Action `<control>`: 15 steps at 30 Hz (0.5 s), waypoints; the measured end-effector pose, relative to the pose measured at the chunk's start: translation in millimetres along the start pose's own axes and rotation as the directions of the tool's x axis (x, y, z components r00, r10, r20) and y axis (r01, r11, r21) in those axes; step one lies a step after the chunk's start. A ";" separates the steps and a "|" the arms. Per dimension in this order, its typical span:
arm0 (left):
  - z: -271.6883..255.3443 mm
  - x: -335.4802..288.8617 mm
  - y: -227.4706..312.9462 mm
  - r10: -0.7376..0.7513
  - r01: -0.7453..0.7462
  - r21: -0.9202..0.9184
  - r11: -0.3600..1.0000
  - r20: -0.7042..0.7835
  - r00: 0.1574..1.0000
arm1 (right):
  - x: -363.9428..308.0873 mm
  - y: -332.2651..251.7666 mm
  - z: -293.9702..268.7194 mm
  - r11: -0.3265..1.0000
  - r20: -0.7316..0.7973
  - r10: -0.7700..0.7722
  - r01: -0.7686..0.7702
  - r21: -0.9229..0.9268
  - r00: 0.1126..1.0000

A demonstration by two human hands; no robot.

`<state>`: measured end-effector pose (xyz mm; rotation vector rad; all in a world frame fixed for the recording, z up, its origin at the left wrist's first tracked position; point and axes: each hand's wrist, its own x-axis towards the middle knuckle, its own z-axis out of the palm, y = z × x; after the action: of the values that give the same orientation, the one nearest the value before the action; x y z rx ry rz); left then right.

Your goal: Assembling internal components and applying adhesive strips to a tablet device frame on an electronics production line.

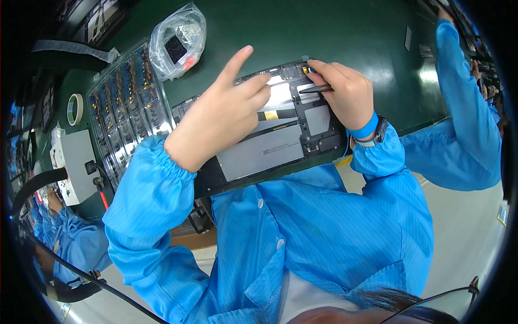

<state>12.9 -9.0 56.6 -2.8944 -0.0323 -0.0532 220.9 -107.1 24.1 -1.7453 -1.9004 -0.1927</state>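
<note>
An opened tablet (315, 121) lies in front of me, its inner side up, with a large grey battery (261, 153) and dark boards showing. My left hand (224, 105) is over its left half, index finger stretched out and the others bent apart; I see nothing held in it. At the tablet's far right corner is my right hand (348, 89), closed around black tweezers (315, 89) that point left. Its thumb and index finger are at a small gold-coloured part (306, 70) on that corner; whether they pinch it I cannot tell.
A clear tray (156, 100) of small circuit boards stands left of the tablet. Behind it lie a clear plastic bag (178, 40) and a tape roll (75, 109). A grey box (78, 167) with cables is at left. A co-worker's blue sleeve (458, 119) reaches in at right.
</note>
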 end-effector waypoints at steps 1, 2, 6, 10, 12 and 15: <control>-1.2 3.1 0.1 0.000 0.000 0.001 1.000 -0.001 1.000 | -0.3 0.4 0.7 1.000 -0.004 0.001 -0.001 -0.005 1.000; -3.8 7.0 0.1 0.014 -0.014 -0.024 1.000 -0.011 1.000 | -0.6 0.6 1.4 1.000 -0.008 0.001 -0.001 -0.010 1.000; -5.8 19.5 -2.2 0.036 -0.037 -0.077 0.996 -0.010 0.999 | -1.0 -0.1 0.2 0.999 -0.010 -0.025 0.024 -0.045 1.000; -13.8 24.1 -12.2 0.046 -0.032 -0.139 0.990 0.103 0.994 | 9.5 -9.7 -9.8 0.998 0.038 0.019 -0.017 -0.056 0.999; -12.5 23.4 -12.4 0.082 -0.078 -0.058 0.995 0.066 0.994 | 17.0 -15.9 -19.4 0.995 0.028 0.055 -0.052 -0.081 0.998; -19.4 -3.8 26.4 -0.078 0.079 0.001 0.997 -0.126 0.989 | 28.0 -21.8 -28.2 0.990 -0.089 -0.006 0.019 0.142 0.996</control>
<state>9.2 -39.5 68.9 -2.8762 -0.1235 -0.2486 208.1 -98.6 66.7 -1.6047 -1.8159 -0.1325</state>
